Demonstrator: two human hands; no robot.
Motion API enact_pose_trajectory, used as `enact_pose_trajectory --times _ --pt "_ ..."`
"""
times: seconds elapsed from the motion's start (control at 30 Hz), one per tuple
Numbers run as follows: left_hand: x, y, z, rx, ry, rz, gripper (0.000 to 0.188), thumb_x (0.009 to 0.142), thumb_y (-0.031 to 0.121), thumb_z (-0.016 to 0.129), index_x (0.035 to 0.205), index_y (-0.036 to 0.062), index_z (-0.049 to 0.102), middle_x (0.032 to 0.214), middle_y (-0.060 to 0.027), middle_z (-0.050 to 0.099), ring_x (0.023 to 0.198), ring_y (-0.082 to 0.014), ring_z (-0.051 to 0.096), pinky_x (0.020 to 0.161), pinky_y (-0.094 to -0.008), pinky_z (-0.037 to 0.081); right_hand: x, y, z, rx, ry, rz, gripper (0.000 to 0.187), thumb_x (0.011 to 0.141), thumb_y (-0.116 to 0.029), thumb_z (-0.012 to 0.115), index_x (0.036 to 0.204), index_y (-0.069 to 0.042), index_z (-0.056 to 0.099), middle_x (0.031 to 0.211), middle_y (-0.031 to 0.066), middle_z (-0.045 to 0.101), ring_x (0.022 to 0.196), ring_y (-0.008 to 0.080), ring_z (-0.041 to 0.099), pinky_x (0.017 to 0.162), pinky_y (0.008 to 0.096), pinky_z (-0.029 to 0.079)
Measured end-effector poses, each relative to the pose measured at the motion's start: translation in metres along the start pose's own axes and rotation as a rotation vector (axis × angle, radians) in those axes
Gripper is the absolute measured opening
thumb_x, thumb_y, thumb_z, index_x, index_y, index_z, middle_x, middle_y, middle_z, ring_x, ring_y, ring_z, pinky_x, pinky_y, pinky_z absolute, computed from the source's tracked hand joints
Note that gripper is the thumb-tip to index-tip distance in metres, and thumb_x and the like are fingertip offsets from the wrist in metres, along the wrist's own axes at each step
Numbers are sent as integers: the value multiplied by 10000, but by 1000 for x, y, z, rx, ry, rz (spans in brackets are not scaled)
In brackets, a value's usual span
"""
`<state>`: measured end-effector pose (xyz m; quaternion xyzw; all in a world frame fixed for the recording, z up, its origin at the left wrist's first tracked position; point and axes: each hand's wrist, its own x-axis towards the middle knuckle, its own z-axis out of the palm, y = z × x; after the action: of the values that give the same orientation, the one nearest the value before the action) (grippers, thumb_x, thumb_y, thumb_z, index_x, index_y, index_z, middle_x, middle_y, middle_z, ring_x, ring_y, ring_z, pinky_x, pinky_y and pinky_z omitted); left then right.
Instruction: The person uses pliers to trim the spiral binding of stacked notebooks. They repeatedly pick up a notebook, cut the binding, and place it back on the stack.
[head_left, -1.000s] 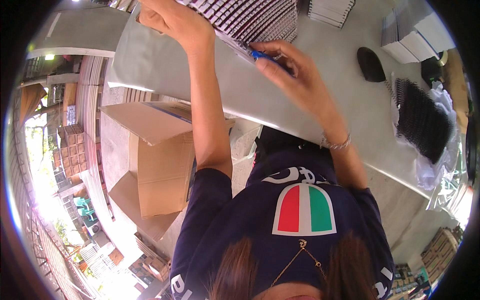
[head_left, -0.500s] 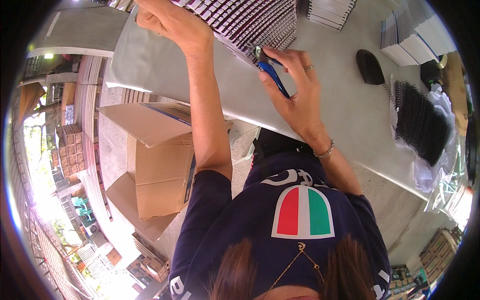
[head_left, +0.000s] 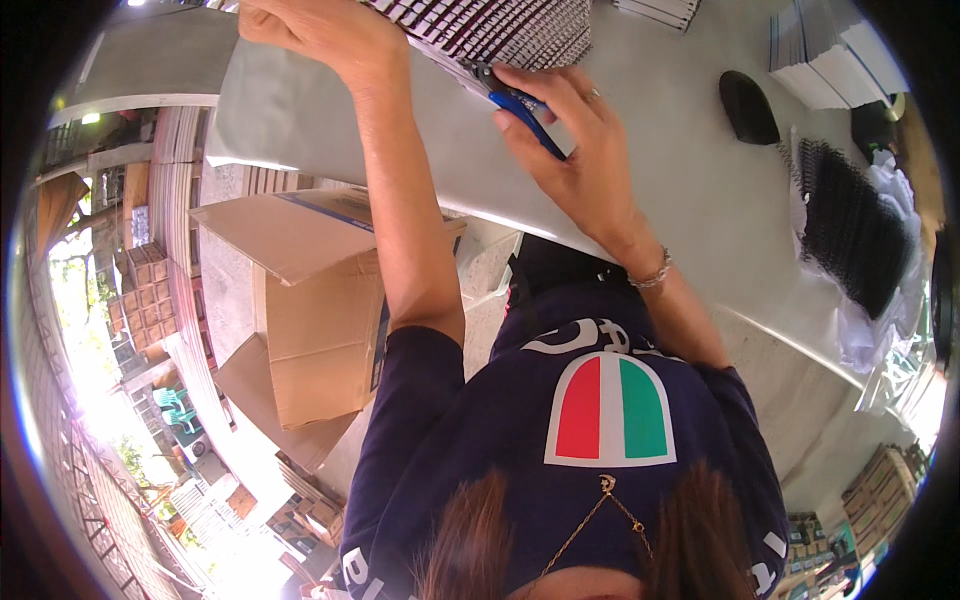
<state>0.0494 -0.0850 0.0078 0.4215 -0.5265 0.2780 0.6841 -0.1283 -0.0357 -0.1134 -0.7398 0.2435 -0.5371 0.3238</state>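
At eleven o'clock the left hand [head_left: 322, 35] has curled fingers; what they grip I cannot tell. The bound stack [head_left: 490, 28] lies at twelve. Blue-handled pliers [head_left: 530, 125], clasped by the right hand [head_left: 588, 165] at one, sit farther left along its edge than before.

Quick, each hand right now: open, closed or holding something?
Left hand: partly cut off at the top edge; grip can't be told.
Right hand: closed around blue-handled pliers.
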Motion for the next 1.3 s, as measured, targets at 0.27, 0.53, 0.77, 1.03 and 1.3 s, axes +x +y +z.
enact_pose_trajectory --times 0.27,0.53,0.77,1.03,1.3 --pt "2 15 -3 -317 -3 -181 552 1045 529 449 787 69 613 755 -87 659 695 -152 627 728 -335 522 8 -10 -20 326 -132 331 296 937 -276 724 1158 -84 676 927 51 686 801 202 628 728 328 493" --pt "1 20 0 -116 15 -272 509 1034 537 442 844 84 575 746 -74 648 630 -120 652 531 -230 529 -9 9 -5 -185 58 -45 413 829 -236 795 1228 -202 695 1091 74 638 979 276 573 854 404 435" --pt "1 11 -4 -132 -29 -263 553 1055 536 371 879 62 593 767 -70 651 625 -117 650 528 -250 548 -8 1 -1 -268 49 -66 389 847 -169 795 1228 -182 716 1086 128 670 1015 295 630 876 378 506" --pt "1 -10 -11 97 -102 347 515 1059 529 384 884 83 572 794 -67 650 659 -128 649 598 -253 554 12 -1 -28 852 -376 770 340 897 -261 761 1183 -93 685 905 115 664 837 261 658 744 360 512" --pt "0 23 -4 -194 -29 -225 526 1061 529 416 832 79 565 765 -79 644 686 -132 615 679 -282 523 -16 0 -9 -317 19 -19 401 857 -243 790 1246 -195 706 1144 102 645 1041 265 586 898 377 412"
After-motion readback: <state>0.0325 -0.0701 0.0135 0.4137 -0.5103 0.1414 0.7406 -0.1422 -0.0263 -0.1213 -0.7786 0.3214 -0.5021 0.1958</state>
